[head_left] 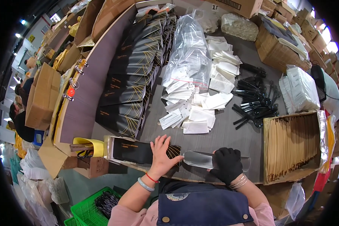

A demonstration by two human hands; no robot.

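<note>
My left hand [162,155], bare, lies with spread fingers on a flat black pouch [137,151] with gold lines at the table's front edge. The pouch sits partly in a clear-sided holder [108,148]. My right hand [228,164], in a black fingerless glove, is closed round a clear trough-shaped scoop [198,159]. The scoop's rounded end points left and reaches my left thumb. Beyond my hands are loose white paper packets [199,119]. Black plastic cutlery [257,98] lies in a heap to their right.
Overlapping black pouches [126,88] run along the left board. A clear bag [188,49] of white packets stands behind. A box of wooden sticks [292,145] stands at right, below a white wrapped stack [299,90]. A green basket [84,211] is low at left.
</note>
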